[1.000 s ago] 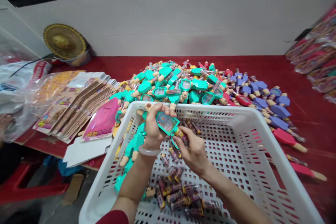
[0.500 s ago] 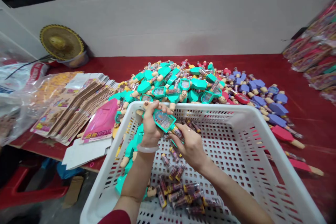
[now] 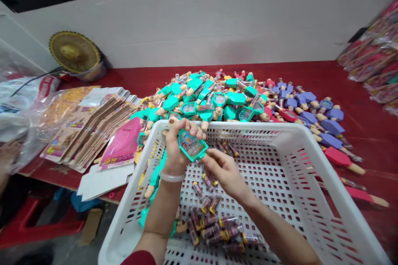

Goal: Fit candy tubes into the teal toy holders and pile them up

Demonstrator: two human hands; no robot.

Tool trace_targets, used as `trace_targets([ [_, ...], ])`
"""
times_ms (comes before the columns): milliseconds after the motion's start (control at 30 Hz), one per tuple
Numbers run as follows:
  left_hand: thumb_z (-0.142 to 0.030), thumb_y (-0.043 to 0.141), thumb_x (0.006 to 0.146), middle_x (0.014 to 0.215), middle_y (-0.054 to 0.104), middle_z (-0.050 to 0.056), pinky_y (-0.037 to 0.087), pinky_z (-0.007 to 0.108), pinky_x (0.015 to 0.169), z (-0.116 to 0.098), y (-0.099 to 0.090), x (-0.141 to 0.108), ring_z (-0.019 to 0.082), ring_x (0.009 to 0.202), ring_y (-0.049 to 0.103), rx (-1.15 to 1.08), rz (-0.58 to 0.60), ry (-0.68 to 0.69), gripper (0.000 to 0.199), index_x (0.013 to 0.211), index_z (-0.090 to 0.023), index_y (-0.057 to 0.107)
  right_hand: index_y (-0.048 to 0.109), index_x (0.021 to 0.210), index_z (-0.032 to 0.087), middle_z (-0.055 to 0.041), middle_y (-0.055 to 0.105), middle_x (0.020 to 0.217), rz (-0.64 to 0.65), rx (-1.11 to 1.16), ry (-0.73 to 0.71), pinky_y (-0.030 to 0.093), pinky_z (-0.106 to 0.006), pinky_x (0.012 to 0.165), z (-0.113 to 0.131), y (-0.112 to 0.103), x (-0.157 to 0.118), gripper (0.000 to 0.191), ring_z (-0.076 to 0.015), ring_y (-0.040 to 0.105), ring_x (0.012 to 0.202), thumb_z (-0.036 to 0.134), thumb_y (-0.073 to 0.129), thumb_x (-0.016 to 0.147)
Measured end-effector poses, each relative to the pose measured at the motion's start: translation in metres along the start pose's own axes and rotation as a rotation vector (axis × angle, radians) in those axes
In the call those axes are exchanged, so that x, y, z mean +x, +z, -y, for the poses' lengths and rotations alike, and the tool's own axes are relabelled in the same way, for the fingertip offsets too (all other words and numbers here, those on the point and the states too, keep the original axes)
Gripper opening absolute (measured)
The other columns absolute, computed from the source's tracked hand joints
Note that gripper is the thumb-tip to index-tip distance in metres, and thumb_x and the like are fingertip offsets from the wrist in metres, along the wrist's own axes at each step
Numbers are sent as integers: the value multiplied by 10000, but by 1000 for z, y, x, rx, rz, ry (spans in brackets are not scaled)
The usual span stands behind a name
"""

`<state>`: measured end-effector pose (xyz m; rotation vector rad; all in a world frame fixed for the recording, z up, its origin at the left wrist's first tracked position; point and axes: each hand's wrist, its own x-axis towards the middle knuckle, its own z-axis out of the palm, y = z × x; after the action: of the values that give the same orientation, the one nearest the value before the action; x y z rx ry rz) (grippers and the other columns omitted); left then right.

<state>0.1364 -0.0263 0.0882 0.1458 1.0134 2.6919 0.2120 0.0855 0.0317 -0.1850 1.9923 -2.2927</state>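
Above a white basket (image 3: pixel 286 132), my left hand (image 3: pixel 177 149) holds a teal paddle-shaped toy (image 3: pixel 192 145) with a clear printed front. My right hand (image 3: pixel 224 170) has its thumb and fingers closed at the toy's lower end; they hide most of what is there. Small clear tubes with purple and yellow labels (image 3: pixel 214 230) lie on the basket floor below my hands. More teal toys (image 3: pixel 157 169) rest along the basket's left side, partly behind my left forearm.
Behind the basket, a heap of teal toys (image 3: pixel 234 98) covers the red table (image 3: pixel 357 120), with purple toys (image 3: pixel 331 127) to the right. Stacked printed cards (image 3: pixel 90 128) and a pink packet (image 3: pixel 121 143) lie left. Bagged goods (image 3: pixel 373 64) stand far right.
My right fingers have closed further over the toy's lower end, covering the labelled tube that showed there. The toy has shifted slightly left and turned a little.
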Motion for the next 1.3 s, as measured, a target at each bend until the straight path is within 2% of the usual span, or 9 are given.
trace_targets([
  [67, -253, 579, 801, 577, 472, -29, 470, 254, 589, 6, -1, 6, 110, 573, 548, 5, -47, 28, 240, 613, -170, 455, 613, 1038, 147, -77, 663, 829, -248, -422, -259, 475, -302, 678, -1, -4, 1, 378, -191, 609, 741, 471, 611, 842],
  [167, -258, 571, 814, 600, 486, -25, 474, 261, 612, 10, 4, 5, 110, 581, 550, 29, -68, 75, 224, 628, -169, 483, 617, 1041, 123, -115, 660, 858, -324, -648, -393, 460, -322, 702, 2, -6, -2, 335, -208, 604, 771, 415, 543, 893],
  [400, -365, 632, 730, 436, 313, -56, 405, 247, 450, -9, 21, -18, 95, 387, 416, -38, 195, 58, 374, 544, -192, 358, 535, 773, 181, 104, 317, 459, 338, 553, 256, 228, -197, 346, 15, 9, -12, 463, -49, 207, 324, 620, 439, 884],
  [467, -379, 636, 729, 432, 298, -58, 395, 244, 434, -12, 17, -17, 90, 375, 396, -39, 186, 22, 392, 533, -194, 351, 570, 823, 161, 109, 325, 432, 451, 630, 342, 241, -201, 334, 12, 9, -10, 566, -48, 183, 293, 678, 347, 887],
  [667, -225, 538, 832, 605, 501, -10, 487, 279, 649, -11, 4, -5, 126, 615, 569, 99, -32, 179, 232, 610, -161, 522, 631, 1043, 165, -74, 668, 897, -226, -403, -255, 456, -297, 728, 4, -4, -1, 324, -187, 606, 816, 426, 622, 852],
  [767, -221, 523, 838, 608, 510, -8, 483, 287, 647, -11, 5, -5, 130, 607, 566, 131, -12, 194, 226, 620, -161, 525, 612, 1056, 159, -87, 665, 893, -233, -593, -375, 433, -316, 738, 4, 1, -7, 259, -198, 601, 810, 362, 547, 908],
  [933, -267, 562, 769, 527, 425, -30, 460, 266, 566, -14, 8, -8, 112, 512, 504, 108, 73, 45, 255, 582, -176, 414, 560, 812, 187, 57, 428, 524, -42, -13, -19, 286, -226, 452, 4, 15, -15, 315, -88, 362, 460, 471, 488, 927],
  [1133, -308, 587, 741, 478, 336, -52, 439, 254, 513, -15, 0, -6, 95, 441, 441, 46, 128, 18, 309, 563, -182, 368, 577, 855, 156, 136, 276, 395, 474, 763, 470, 179, -193, 324, -10, 9, -1, 542, -47, 120, 294, 673, 414, 869],
  [1300, -244, 554, 806, 578, 479, -18, 482, 272, 613, -1, -8, 2, 122, 572, 548, 79, -34, 136, 223, 607, -166, 488, 617, 1009, 169, -6, 635, 702, -108, -51, -44, 438, -240, 530, -11, -4, 7, 368, -118, 555, 559, 493, 614, 834],
])
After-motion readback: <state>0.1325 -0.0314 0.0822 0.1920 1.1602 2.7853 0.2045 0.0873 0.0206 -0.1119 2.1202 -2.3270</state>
